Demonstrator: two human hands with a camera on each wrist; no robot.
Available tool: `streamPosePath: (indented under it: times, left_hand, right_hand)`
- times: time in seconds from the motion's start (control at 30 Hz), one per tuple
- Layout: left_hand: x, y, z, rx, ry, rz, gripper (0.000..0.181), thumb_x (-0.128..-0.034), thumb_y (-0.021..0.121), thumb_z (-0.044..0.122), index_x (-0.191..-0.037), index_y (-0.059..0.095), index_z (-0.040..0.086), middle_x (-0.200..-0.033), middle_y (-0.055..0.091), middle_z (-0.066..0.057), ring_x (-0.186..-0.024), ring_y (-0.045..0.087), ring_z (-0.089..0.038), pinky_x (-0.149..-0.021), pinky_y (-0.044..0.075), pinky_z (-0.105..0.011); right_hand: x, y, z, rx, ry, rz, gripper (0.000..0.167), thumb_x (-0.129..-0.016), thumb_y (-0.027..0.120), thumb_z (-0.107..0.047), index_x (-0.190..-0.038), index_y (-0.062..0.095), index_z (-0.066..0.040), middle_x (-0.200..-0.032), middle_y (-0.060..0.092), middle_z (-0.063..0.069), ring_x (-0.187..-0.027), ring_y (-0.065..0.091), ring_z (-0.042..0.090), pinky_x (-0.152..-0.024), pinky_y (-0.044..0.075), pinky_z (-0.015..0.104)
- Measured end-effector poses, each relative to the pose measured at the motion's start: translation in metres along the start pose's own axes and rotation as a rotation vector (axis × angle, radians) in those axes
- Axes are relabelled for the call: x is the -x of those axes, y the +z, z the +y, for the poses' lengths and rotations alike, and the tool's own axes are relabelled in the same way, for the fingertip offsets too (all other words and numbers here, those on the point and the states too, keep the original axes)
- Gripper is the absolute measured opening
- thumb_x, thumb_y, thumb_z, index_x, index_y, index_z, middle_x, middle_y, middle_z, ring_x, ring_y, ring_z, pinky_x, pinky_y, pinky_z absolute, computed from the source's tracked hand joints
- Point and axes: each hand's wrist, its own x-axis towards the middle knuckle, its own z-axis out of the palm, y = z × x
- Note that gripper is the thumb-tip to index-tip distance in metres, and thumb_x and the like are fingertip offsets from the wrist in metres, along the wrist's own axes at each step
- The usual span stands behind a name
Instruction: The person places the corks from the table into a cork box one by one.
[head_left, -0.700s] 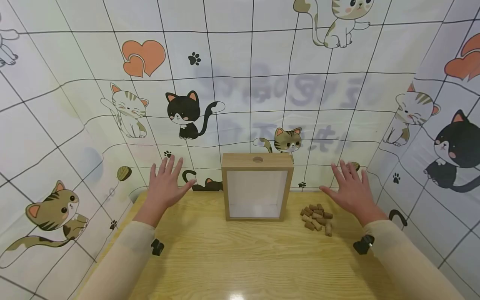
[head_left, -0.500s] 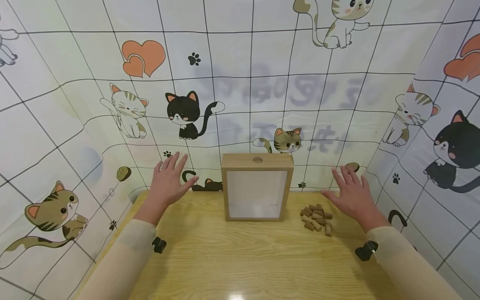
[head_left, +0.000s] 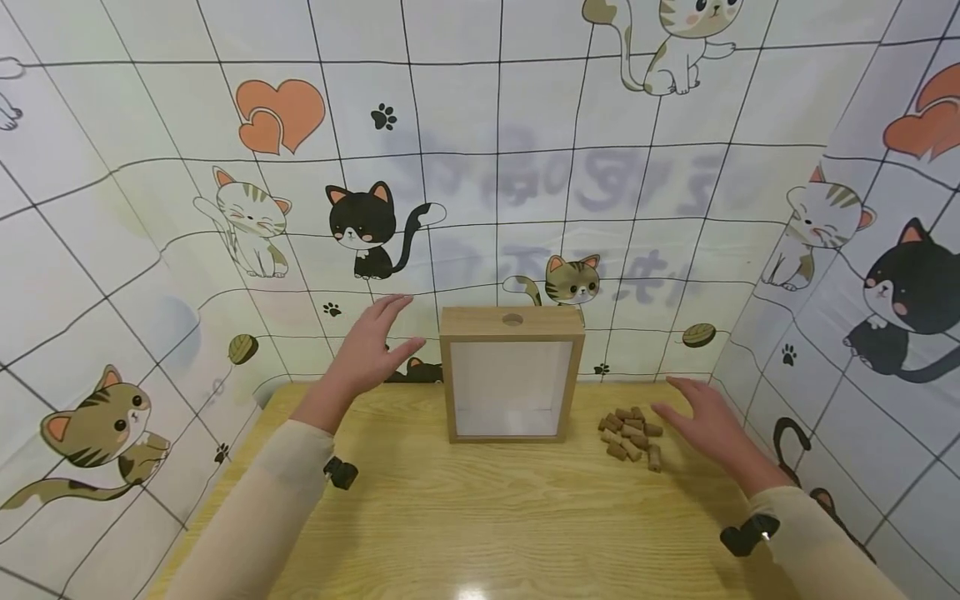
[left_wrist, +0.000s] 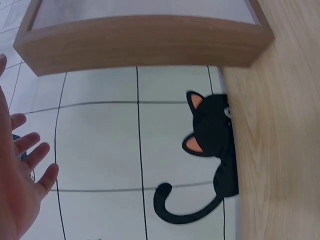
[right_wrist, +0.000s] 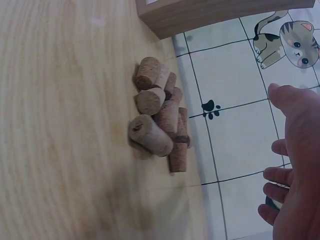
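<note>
A shallow wooden box frame (head_left: 513,323) with a clear front and a round hole in its top stands upright at the back middle of the table. To its right lies a small pile of wine corks (head_left: 630,433), seen close up in the right wrist view as brown cork cylinders (right_wrist: 150,136). My left hand (head_left: 367,354) hovers left of the box, fingers extended and thumb apart, touching nothing. On the other side my right hand (head_left: 708,425) is in the air just right of the corks, its fingers loosely straight and holding nothing.
The light wooden table (head_left: 465,508) ends at a cloth backdrop (head_left: 465,192) printed with cats and grid lines, which also closes off both sides. Dark wrist cameras hang under each sleeve.
My left hand has moved right, closer to the box, and turned inward. The right hand has come down toward the corks. The box and corks have stayed in place.
</note>
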Motion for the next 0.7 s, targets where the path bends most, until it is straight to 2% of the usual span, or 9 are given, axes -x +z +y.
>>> streamPosePath:
  times: [0.17,0.27,0.5,0.7]
  left_hand:
    - [-0.014,0.008,0.01,0.24,-0.037,-0.083,0.088,-0.1038,0.072,0.059,-0.173,0.036,0.018,-0.175,0.036,-0.006,-0.158,0.04,-0.032,-0.125,0.035,-0.063]
    - [-0.02,0.013,0.014,0.334,-0.04,-0.103,0.087,-0.1026,0.076,0.055,-0.172,0.037,0.02,-0.172,0.04,-0.004,-0.155,0.043,-0.029,-0.125,0.038,-0.059]
    - [-0.029,0.023,0.018,0.413,-0.036,-0.111,0.083,-0.1039,0.078,0.047,-0.169,0.041,0.012,-0.167,0.047,-0.008,-0.152,0.047,-0.032,-0.123,0.04,-0.058]
    - [-0.036,0.028,0.021,0.462,-0.059,-0.125,0.075,-0.1069,0.075,0.044,-0.167,0.045,0.011,-0.164,0.05,-0.006,-0.147,0.051,-0.032,-0.119,0.046,-0.056]
  right_hand:
    - [0.011,0.011,0.016,-0.044,-0.006,0.034,0.069,-0.111,0.069,-0.042,-0.153,0.054,0.01,-0.149,0.053,0.039,-0.139,0.046,0.061,-0.111,0.037,0.077]
    - [0.019,0.016,0.021,-0.08,0.003,0.045,0.064,-0.111,0.07,-0.039,-0.15,0.056,0.01,-0.147,0.056,0.039,-0.137,0.048,0.06,-0.109,0.039,0.076]
    - [0.036,0.025,0.025,-0.167,0.073,-0.006,0.062,-0.11,0.072,-0.034,-0.149,0.055,0.012,-0.14,0.057,0.038,-0.127,0.056,0.057,-0.099,0.048,0.073]
    - [0.048,0.03,0.025,-0.209,0.129,-0.044,0.062,-0.11,0.072,-0.033,-0.15,0.054,0.011,-0.142,0.057,0.039,-0.128,0.058,0.058,-0.099,0.051,0.072]
